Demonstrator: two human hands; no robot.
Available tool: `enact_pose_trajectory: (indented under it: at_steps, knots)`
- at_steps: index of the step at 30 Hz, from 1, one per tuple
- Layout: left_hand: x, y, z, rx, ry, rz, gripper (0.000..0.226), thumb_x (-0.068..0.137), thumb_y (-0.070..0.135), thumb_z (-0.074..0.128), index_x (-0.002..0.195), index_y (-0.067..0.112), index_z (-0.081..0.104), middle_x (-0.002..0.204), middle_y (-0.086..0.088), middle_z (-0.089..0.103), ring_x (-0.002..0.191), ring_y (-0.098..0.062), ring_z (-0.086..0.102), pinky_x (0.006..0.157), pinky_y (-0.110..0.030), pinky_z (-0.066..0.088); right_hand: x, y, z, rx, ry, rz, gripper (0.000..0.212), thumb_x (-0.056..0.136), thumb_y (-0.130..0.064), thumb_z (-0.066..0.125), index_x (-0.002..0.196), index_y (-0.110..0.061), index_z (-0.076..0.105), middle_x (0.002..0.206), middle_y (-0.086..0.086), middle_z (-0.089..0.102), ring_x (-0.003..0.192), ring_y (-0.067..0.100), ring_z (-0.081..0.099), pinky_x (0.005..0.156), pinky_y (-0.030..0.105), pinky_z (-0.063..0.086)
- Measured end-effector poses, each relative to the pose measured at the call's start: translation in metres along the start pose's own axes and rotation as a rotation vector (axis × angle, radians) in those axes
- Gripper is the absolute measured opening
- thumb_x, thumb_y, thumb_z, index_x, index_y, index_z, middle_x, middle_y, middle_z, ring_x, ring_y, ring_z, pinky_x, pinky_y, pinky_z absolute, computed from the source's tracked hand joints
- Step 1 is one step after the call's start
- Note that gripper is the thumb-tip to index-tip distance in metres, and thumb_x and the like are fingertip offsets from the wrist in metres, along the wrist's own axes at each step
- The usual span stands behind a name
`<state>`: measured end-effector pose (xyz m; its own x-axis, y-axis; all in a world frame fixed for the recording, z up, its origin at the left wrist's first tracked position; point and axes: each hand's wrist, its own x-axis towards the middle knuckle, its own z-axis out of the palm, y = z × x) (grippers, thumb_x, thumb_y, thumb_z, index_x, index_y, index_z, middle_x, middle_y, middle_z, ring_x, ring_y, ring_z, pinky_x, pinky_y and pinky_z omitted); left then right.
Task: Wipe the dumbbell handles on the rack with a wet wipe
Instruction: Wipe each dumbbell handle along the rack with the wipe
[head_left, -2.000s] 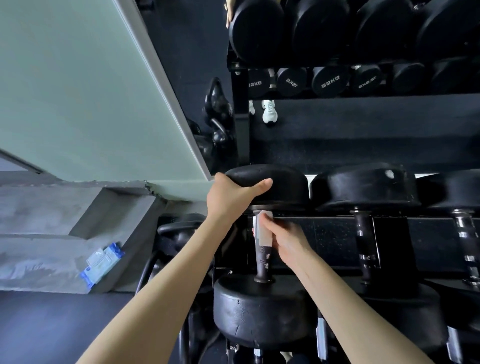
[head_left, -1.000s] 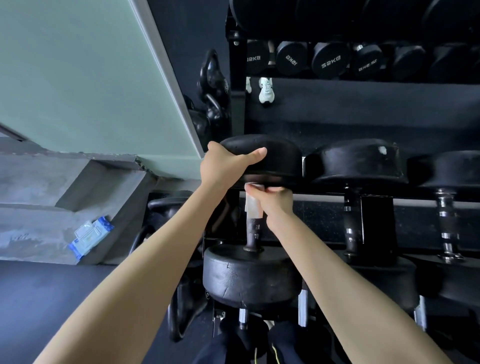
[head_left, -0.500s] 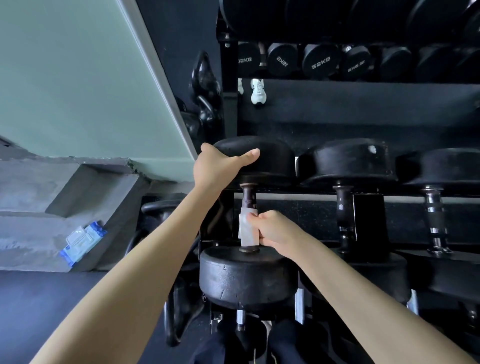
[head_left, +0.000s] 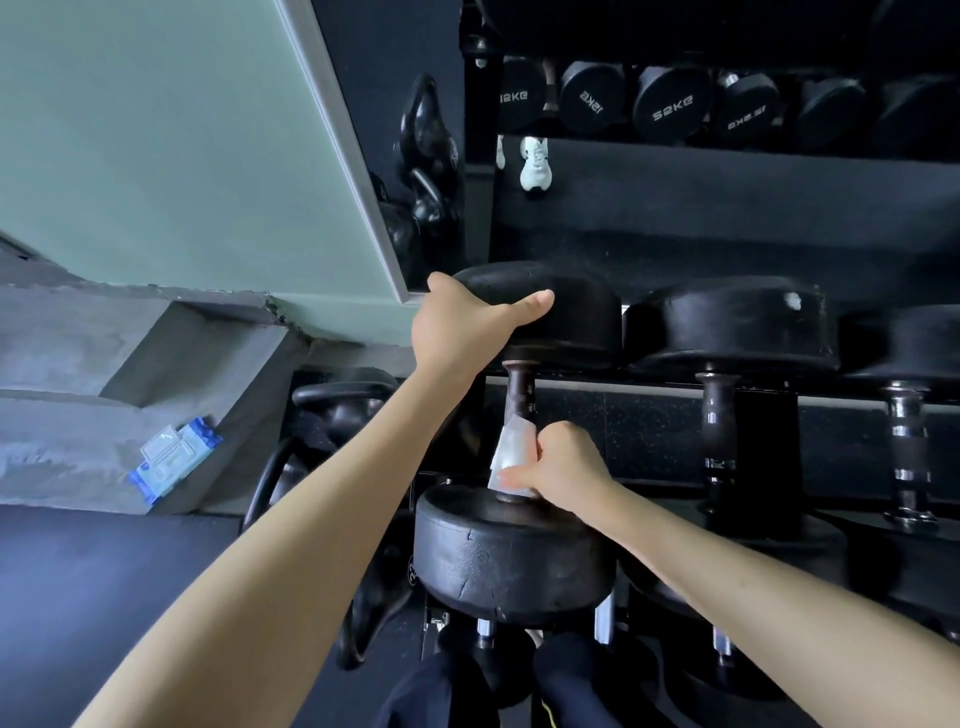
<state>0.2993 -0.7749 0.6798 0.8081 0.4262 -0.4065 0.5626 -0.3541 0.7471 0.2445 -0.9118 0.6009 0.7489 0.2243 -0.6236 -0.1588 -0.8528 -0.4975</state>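
Two hands: the left hand (head_left: 462, 325) and the right hand (head_left: 563, 462) are stretched forward to one dumbbell (head_left: 511, 556), the leftmost on its shelf of the rack (head_left: 649, 387).
Left hand: it is clasped over the dumbbell's far head, with the thumb laid straight along the rim. The fingers are bent over the left side and mostly hidden.
Right hand: it is curled round the lower part of the handle (head_left: 521, 395), and a wet wipe (head_left: 506, 457) is pinched between thumb and fingers.
Wet wipe: it is white and folded, and is pressed against the handle just above the near head. Its upper corner sticks out above the fist.
Handle: it is dark, and is left bare from the wipe up to the far head.
Neighbours: two more large weights are set to the right. The nearer one (head_left: 727, 327) has a dark grip and the further one (head_left: 906, 415) a shiny ringed grip.
Higher up: a row of small weights (head_left: 670, 104) is seen with pale lettering, and a white shoe (head_left: 535, 163) below it.
Left side: kettlebells (head_left: 428, 156) are placed beside the rack. A blue-and-clear wipe pack (head_left: 174, 460) is laid on a grey concrete step (head_left: 78, 415), below a pale green wall (head_left: 156, 130).
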Motion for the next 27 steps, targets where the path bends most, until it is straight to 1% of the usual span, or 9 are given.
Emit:
enact_pose_trajectory:
  at_steps: [2,5,9,11,14,17,21,24,27]
  knots:
    - [0.000,0.000,0.000,0.006,-0.002,-0.002,0.082,0.068,0.058,0.075,0.120,0.005,0.041,0.102,0.003,0.051,0.093,-0.014,0.049,0.072,-0.025,0.039,0.010,0.017,-0.003,0.247,-0.143,-0.040,0.024,0.073,-0.027,0.079,0.064,-0.011,0.063,0.067,0.000,0.064,0.062,0.009,0.055,0.056,0.017,0.044]
    - [-0.001,0.001,-0.002,-0.002,0.000,-0.015,0.083,0.067,0.058,0.075,0.121,0.006,0.040,0.104,0.003,0.052,0.095,-0.015,0.049,0.073,-0.026,0.039,0.018,0.033,-0.002,0.547,-0.303,-0.023,0.023,0.078,-0.022,0.075,0.094,-0.006,0.073,0.101,0.011,0.072,0.099,0.020,0.067,0.098,0.042,0.048]
    - [-0.002,0.002,-0.001,0.005,0.003,-0.018,0.082,0.066,0.059,0.075,0.119,0.006,0.041,0.095,0.006,0.051,0.093,-0.014,0.050,0.071,-0.025,0.039,0.018,0.033,0.007,0.479,-0.185,-0.006,0.061,0.060,-0.053,0.076,0.087,0.002,0.070,0.100,0.016,0.071,0.094,0.016,0.067,0.089,0.037,0.052]
    - [-0.002,0.002,0.000,0.007,0.009,-0.020,0.081,0.066,0.059,0.075,0.118,0.007,0.042,0.091,0.008,0.050,0.092,-0.014,0.050,0.071,-0.025,0.038,0.015,0.024,0.004,0.458,-0.080,-0.018,0.044,0.071,-0.042,0.077,0.072,0.001,0.068,0.075,0.006,0.072,0.065,0.001,0.055,0.064,0.017,0.043]
    - [-0.001,0.001,0.001,0.007,0.015,-0.019,0.082,0.065,0.060,0.076,0.118,0.007,0.043,0.101,0.003,0.054,0.095,-0.015,0.051,0.072,-0.025,0.038,0.009,0.006,-0.001,0.494,0.077,0.007,0.038,0.076,-0.017,0.075,0.049,-0.006,0.052,0.045,-0.009,0.041,0.041,0.002,0.036,0.042,0.013,0.026]
    - [-0.002,0.001,0.001,0.002,0.019,-0.020,0.082,0.065,0.060,0.076,0.118,0.007,0.043,0.100,0.003,0.054,0.093,-0.015,0.050,0.072,-0.025,0.037,0.010,-0.006,0.004,0.418,0.235,0.015,0.047,0.075,-0.016,0.071,0.044,-0.013,0.037,0.045,-0.005,0.034,0.041,0.008,0.030,0.042,0.020,0.022]
    - [-0.003,0.001,0.001,-0.001,0.015,-0.019,0.079,0.066,0.059,0.076,0.116,0.007,0.043,0.090,0.007,0.050,0.091,-0.015,0.051,0.071,-0.025,0.037,0.012,-0.020,0.008,0.309,0.365,0.046,0.046,0.078,-0.031,0.072,0.054,-0.012,0.037,0.058,0.001,0.048,0.057,0.018,0.043,0.048,0.021,0.027]
    - [-0.003,0.001,0.000,-0.007,0.012,-0.012,0.080,0.066,0.059,0.075,0.117,0.007,0.042,0.097,0.005,0.052,0.093,-0.015,0.051,0.073,-0.026,0.038,0.010,-0.031,0.006,0.302,0.435,0.043,0.040,0.079,-0.035,0.072,0.091,-0.003,0.051,0.093,0.016,0.065,0.085,0.032,0.059,0.068,0.033,0.040]
    - [-0.004,0.002,-0.001,-0.009,0.016,-0.009,0.080,0.066,0.059,0.075,0.117,0.007,0.042,0.099,0.005,0.052,0.091,-0.015,0.050,0.073,-0.026,0.039,0.010,-0.035,-0.003,0.269,0.534,0.070,0.052,0.084,-0.041,0.064,0.108,0.000,0.043,0.102,0.020,0.065,0.095,0.037,0.062,0.074,0.035,0.044]
